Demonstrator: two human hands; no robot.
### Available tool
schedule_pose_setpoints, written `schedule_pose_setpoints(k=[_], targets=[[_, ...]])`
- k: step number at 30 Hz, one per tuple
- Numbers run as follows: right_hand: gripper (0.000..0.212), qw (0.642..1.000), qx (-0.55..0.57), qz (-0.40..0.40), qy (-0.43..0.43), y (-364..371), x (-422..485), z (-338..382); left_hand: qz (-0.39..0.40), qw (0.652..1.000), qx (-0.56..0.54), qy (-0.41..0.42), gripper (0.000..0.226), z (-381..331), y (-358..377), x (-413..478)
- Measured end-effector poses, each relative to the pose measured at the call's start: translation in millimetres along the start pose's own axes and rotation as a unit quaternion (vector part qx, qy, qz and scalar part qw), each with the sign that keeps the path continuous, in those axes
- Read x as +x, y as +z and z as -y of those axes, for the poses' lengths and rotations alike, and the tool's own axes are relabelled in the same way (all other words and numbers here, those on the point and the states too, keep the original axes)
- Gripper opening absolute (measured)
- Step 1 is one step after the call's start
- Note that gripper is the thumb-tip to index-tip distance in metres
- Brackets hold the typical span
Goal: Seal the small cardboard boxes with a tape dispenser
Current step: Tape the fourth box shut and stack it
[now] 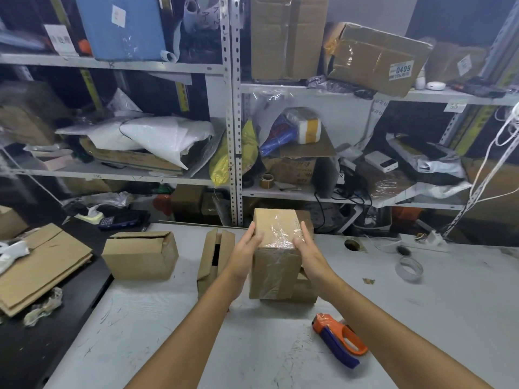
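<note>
- taped cardboard box (276, 228): plain brown, with a glossy clear tape strip that glints white across its top and front
- tape dispenser (338, 339): orange body and handle loop, deep blue grip
- table (168, 318): pale grey-white, marked with thin dark scuffs and scratches
- open cardboard box (140, 255): light brown, unprinted
- flattened cardboard (42, 265): tan
- tape roll (408, 269): translucent grey-white
- sack (222, 161) on the shelf: bright yellow
- plastic bag (165, 138): white
- panel (120, 26) on the top shelf: sky blue with a small white label
- box label (400, 71): white, with black digits 0409
- power bank (381, 162): white
- shelf rack (234, 136): light grey metal, posts dotted with rows of small dark holes
</note>
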State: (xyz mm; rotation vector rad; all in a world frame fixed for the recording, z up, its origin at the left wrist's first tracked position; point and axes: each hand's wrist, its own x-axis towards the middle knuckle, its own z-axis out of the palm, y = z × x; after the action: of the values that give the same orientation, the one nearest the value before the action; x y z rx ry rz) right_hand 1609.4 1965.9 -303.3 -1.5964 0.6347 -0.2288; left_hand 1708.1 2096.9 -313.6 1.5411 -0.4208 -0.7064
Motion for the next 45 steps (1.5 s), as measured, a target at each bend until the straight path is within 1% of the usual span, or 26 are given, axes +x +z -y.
schedule_pose_setpoints(k=[2, 3, 9, 12, 16, 20, 23, 26, 27, 29, 33, 34, 36, 37, 41, 45], targets=[[0.056, 1.0, 0.02, -0.004, 0.008, -2.4, 0.0, -0.5, 0.003, 1.0, -0.012, -0.005, 0.053, -0.3, -0.9, 1.4], [0.056, 1.0, 0.026, -0.007, 0.007, -2.1, -0.8, -2.1, 0.004, 1.0, -0.013, -0.008, 0.053, 0.0, -0.3, 1.1], [0.061, 1.0, -0.004, -0.003, 0.009, 7.6, -13.2, -4.4, -0.028, 0.999, 0.025, -0.001, 0.064, 7.7, 12.6, -0.3], [0.063, 1.0, -0.001, 0.0, 0.01, 9.3, -15.1, -6.0, -0.035, 0.999, 0.037, 0.004, 0.066, 12.4, 14.7, 0.5], [0.068, 1.0, -0.007, 0.014, 0.012, 9.2, -17.6, -3.6, -0.038, 0.999, 0.037, 0.005, 0.079, 18.2, 12.7, 1.7], [0.066, 1.0, -0.01, 0.023, -0.004, 9.3, -17.1, -1.3, -0.058, 0.998, 0.038, 0.011, 0.069, 17.9, 14.8, 1.1], [0.065, 0.999, 0.009, 0.03, -0.015, 7.8, -13.7, 0.3, -0.067, 0.997, 0.044, 0.011, 0.066, 14.8, 13.8, 2.4], [0.076, 1.0, 0.005, 0.025, -0.008, 6.5, -8.0, 2.1, -0.057, 0.997, 0.047, 0.013, 0.067, 13.3, 14.4, 2.9], [0.076, 1.0, -0.001, 0.023, -0.007, 6.0, -5.2, 0.3, -0.054, 0.997, 0.048, 0.013, 0.068, 12.5, 15.3, 1.5], [0.073, 1.0, -0.011, 0.022, -0.014, 4.6, -1.4, -2.2, -0.054, 0.998, 0.045, 0.008, 0.072, 15.2, 15.7, 0.9], [0.071, 0.999, -0.027, 0.032, -0.02, -0.3, -0.1, -6.2, -0.04, 0.999, 0.034, -0.014, 0.087, 15.4, 16.4, 1.1], [0.072, 0.999, -0.023, 0.044, -0.02, 0.0, -1.8, -8.2, -0.047, 0.998, 0.032, -0.017, 0.083, 14.6, 17.2, 3.3], [0.073, 0.997, -0.023, 0.072, -0.023, 3.0, -6.7, -13.0, -0.076, 0.997, 0.03, -0.013, 0.063, 12.9, 18.7, 7.6], [0.073, 0.996, -0.026, 0.079, -0.023, 4.4, -9.3, -14.9, -0.087, 0.996, 0.027, -0.011, 0.058, 14.1, 18.8, 9.8], [0.072, 0.996, -0.007, 0.079, -0.037, 4.6, -13.7, -19.9, -0.086, 0.996, 0.006, -0.013, 0.063, 22.2, 17.9, 10.4], [0.085, 0.997, -0.022, 0.066, -0.04, 8.5, -16.5, -19.3, -0.085, 0.996, 0.004, -0.022, 0.066, 25.7, 21.3, 7.3]])
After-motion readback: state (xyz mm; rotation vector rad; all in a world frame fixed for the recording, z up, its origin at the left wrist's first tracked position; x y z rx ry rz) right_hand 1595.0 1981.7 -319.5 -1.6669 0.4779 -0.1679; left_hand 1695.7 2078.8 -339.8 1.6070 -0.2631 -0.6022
